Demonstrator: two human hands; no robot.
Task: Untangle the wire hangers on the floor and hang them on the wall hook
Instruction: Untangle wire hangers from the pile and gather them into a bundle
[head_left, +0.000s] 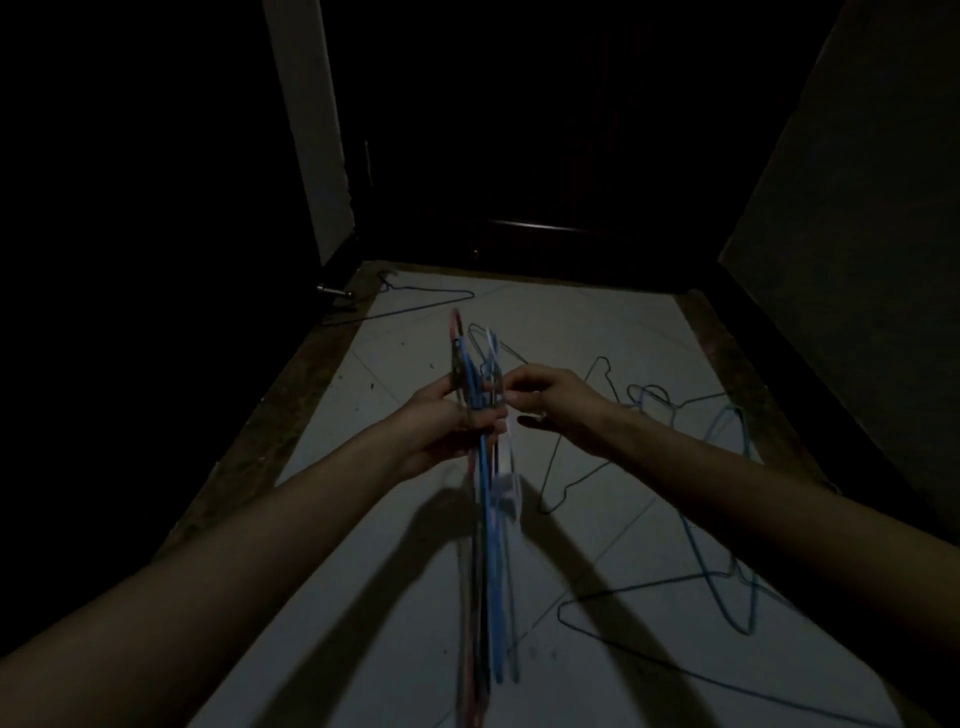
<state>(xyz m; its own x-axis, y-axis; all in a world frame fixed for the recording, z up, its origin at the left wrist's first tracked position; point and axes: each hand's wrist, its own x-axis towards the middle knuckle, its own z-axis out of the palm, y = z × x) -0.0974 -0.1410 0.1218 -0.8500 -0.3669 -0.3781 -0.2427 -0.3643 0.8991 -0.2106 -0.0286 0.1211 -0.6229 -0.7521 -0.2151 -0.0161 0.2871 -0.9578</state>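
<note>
While the room is very dark, both arms reach forward over the pale tiled floor (597, 322). Left hand (447, 426) grips a bunch of wire hangers (491, 519), mostly blue, one reddish, fingers curled round it near the hooks, bunch hanging down edge-on. Right hand (545, 400) pinches at the hook ends, fingertips narrow and close together. Loose hangers (727, 519) lie tangled on floor at right; one dark hanger (426, 304) lies apart near the far left wall.
</note>
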